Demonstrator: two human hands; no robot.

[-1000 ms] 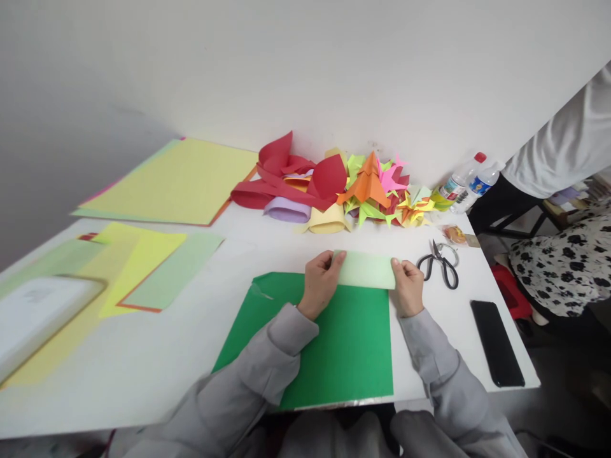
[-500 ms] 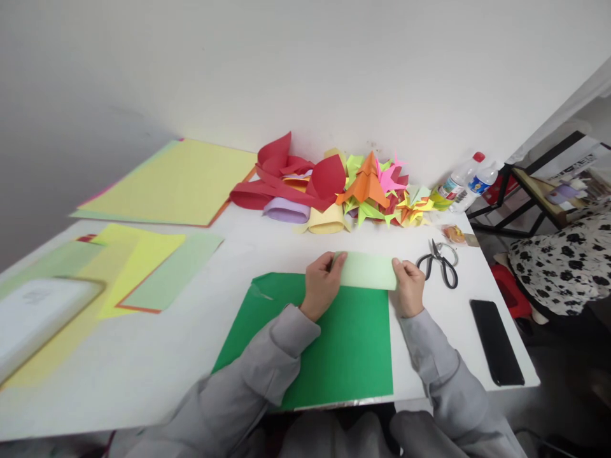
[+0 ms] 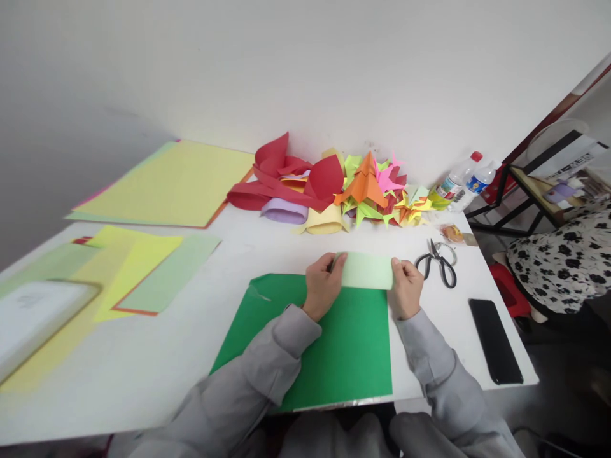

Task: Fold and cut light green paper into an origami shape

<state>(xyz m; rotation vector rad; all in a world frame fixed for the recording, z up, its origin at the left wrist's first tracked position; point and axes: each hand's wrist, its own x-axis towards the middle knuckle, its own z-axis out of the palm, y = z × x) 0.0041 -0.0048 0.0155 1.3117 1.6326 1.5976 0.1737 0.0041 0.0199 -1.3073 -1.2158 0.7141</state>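
Note:
A pale green strip of paper (image 3: 367,270) is stretched between my two hands. My left hand (image 3: 323,285) pinches its left end, thumb on top. At the right end, my right hand (image 3: 407,287) is closed on it between thumb and fingers. Beneath the strip lies a large dark green sheet (image 3: 348,343), partly covered by my left forearm. Just right of my right hand are black-handled scissors (image 3: 443,270) with their handles spread.
Folded paper shapes, among them an orange one (image 3: 366,181) and red curled pieces (image 3: 327,178), pile along the wall. Two plastic bottles (image 3: 477,184) stand at back right. A black phone (image 3: 495,341) lies near the right edge. Yellow sheets (image 3: 176,181) and a white box (image 3: 41,324) are leftward.
Both hands keep hold of the paper strip in nearly the same place. The view has shifted very slightly; nothing on the table has visibly moved.

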